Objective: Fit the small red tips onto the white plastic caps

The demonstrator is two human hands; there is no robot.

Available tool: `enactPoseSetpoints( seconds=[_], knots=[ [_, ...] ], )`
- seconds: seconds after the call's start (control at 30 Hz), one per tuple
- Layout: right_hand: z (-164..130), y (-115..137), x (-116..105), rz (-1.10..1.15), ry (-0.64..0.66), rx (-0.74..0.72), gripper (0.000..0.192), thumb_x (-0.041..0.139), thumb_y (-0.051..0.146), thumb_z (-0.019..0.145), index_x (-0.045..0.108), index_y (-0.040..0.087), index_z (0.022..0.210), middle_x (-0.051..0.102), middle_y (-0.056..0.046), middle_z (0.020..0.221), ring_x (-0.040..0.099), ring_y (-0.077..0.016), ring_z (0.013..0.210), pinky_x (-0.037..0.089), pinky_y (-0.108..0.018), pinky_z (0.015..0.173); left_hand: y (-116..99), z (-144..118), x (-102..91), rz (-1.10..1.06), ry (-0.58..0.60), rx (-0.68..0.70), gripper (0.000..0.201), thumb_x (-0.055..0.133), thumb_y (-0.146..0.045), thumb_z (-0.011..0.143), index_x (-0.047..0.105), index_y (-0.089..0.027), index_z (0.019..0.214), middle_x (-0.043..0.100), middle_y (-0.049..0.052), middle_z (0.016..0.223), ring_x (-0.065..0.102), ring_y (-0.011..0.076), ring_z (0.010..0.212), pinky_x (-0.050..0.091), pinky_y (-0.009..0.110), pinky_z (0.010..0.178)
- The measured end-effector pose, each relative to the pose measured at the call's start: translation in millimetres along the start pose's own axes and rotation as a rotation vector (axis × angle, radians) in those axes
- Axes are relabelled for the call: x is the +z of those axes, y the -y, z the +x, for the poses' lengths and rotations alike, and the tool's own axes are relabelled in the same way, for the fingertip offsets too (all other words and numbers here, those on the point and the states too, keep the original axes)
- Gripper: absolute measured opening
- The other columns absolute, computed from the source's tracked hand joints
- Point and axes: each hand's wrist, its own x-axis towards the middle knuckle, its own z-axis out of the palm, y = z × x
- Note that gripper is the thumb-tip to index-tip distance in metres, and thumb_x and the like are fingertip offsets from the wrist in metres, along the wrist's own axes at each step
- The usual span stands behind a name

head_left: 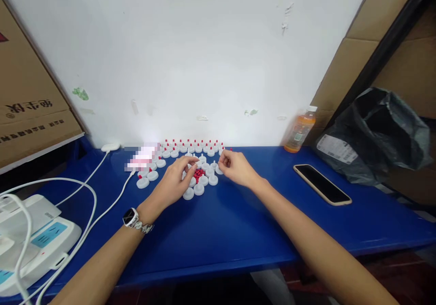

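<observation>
Several white nozzle caps stand in a loose cluster on the blue table. A small pile of red tips lies among them. My left hand, with a watch at its wrist, hovers over the cluster's left side, its thumb and forefinger bent and slightly apart near the red tips. At the cluster's right side, my right hand has its fingers pinched together, close to a white cap. Whatever lies between those fingers is hidden. Behind my hands, rows of white caps with red tips line the wall.
A phone lies at the right, near a dark plastic bag and an orange drink bottle. A power strip with white cables takes up the left. Cardboard boxes flank the table.
</observation>
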Motion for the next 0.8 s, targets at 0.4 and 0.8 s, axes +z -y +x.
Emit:
enactPoseSetpoints(
  seconds=[0.4, 0.8],
  knots=[
    [29, -28, 3, -0.164, -0.014, 0.027, 0.020, 0.055, 0.032, 0.092, 0.061, 0.018, 0.105, 0.066, 0.001, 0.072, 0.060, -0.0140, 0.066, 0.042, -0.025, 0.065, 6, 14, -0.5, 0.066, 0.018, 0.031, 0.030, 0.038, -0.037, 0.102, 0.063, -0.022, 0.106, 0.069, 0.006, 0.104, 0.064, 0.0223, 0.095, 0.049, 0.037, 0.084],
    [81, -11, 23, -0.507, 0.058, 0.150, 0.016, 0.051, 0.013, 0.088, 0.065, 0.015, 0.097, 0.072, -0.015, 0.100, 0.067, -0.0251, 0.094, 0.046, -0.034, 0.082, 8, 2, -3.8, 0.051, 0.041, 0.070, 0.028, 0.037, -0.035, 0.104, 0.062, -0.023, 0.110, 0.063, 0.006, 0.107, 0.060, 0.0212, 0.099, 0.047, 0.038, 0.090]
  ],
)
